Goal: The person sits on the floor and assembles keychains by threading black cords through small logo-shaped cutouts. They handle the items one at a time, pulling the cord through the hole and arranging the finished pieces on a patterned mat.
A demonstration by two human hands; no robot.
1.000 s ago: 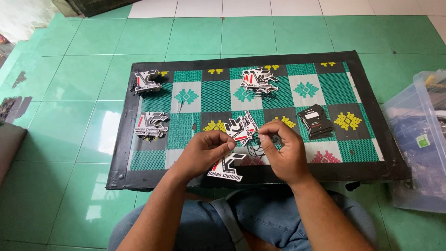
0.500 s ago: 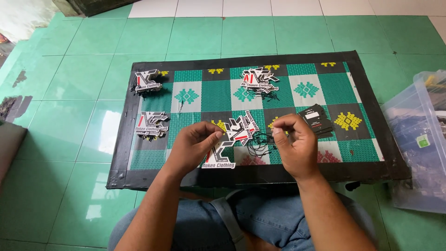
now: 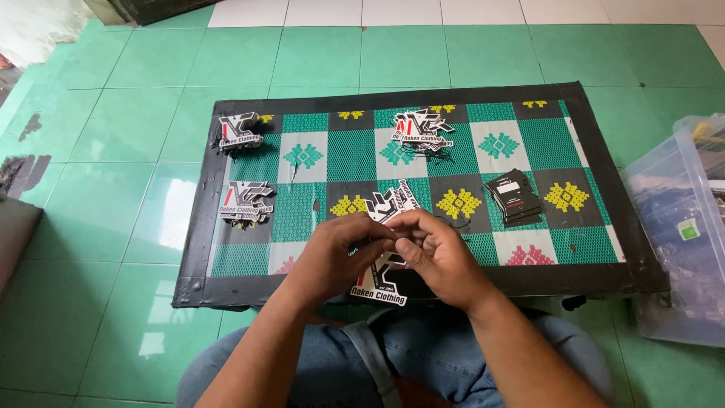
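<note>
Your left hand (image 3: 332, 253) and right hand (image 3: 438, 253) meet over the near edge of the patterned board (image 3: 596, 162); both pinch the die-cut hang tag (image 3: 381, 276) between fingertips, with what looks like a thin black string at its top, too fine to tell for sure; the tag hangs over the board's black border, above your lap. 3 piles of similar tags lie done or sorted: far left (image 3: 238, 132), left (image 3: 245, 202), far centre (image 3: 421, 130); a loose heap (image 3: 393, 202) sits just beyond your hands; the stack of black cards (image 3: 515, 198) looks untouched; I judge the work is roughly midway.
</note>
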